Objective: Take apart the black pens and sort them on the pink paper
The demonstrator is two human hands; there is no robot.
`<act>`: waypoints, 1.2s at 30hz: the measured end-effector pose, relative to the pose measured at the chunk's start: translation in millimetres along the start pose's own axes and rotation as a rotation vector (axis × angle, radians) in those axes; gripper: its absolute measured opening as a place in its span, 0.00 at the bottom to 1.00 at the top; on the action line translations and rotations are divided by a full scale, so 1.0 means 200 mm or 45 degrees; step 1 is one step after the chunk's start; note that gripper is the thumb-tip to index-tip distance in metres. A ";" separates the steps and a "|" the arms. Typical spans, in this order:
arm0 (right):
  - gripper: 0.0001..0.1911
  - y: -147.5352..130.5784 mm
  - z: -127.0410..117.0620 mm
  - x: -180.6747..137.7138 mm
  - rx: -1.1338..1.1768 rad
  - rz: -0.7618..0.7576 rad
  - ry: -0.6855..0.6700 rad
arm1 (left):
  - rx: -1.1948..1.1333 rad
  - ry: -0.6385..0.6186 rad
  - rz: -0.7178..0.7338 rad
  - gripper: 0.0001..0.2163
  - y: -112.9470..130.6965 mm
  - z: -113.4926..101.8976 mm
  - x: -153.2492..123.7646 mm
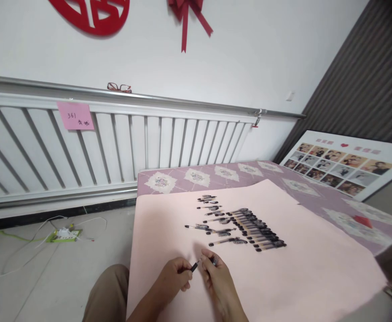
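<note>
My left hand [174,277] is closed, its thumb and fingers pinching a slim black pen piece [194,267] that points up to the right. Close beside it, my right hand [220,279] has its fingers curled round a small dark, shiny pen part [215,259], mostly hidden by the fingers. The tips of both hands nearly meet over a pink sheet [162,228]. Beyond them lies a neat slanted row of clear-barrelled pens with black ends [259,230]. Left of that row are several loose pens [222,241], with short dark pieces lying among them.
The pink sheet covers a table with a purple patterned cloth [212,175]. A white radiator [169,138] carries a pink note [76,116]; glasses [119,87] rest above. A photo board [343,163] leans at right. A power strip [65,235] lies on the floor.
</note>
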State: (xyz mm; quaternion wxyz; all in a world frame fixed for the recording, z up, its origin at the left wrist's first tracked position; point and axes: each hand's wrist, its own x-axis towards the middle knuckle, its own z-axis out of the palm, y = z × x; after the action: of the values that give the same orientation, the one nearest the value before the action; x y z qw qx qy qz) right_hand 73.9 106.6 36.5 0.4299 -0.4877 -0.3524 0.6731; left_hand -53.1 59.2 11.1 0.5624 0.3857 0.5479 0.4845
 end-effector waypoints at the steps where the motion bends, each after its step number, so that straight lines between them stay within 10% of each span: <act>1: 0.17 0.00 0.00 0.00 -0.029 0.004 0.005 | 0.001 -0.002 -0.001 0.02 0.00 0.00 0.00; 25: 0.16 0.03 -0.03 0.01 -0.043 0.064 -0.185 | 0.003 -0.021 0.021 0.03 -0.04 -0.01 0.02; 36: 0.10 -0.07 -0.04 0.01 -0.543 0.070 -0.239 | 0.016 -0.053 0.030 0.04 -0.05 -0.02 0.03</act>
State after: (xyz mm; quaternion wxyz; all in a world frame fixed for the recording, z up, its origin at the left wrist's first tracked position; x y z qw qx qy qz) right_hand 84.6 113.9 45.1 0.2641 -0.5120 -0.5117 0.6374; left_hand -56.4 61.6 0.5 0.5655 0.4057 0.5346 0.4794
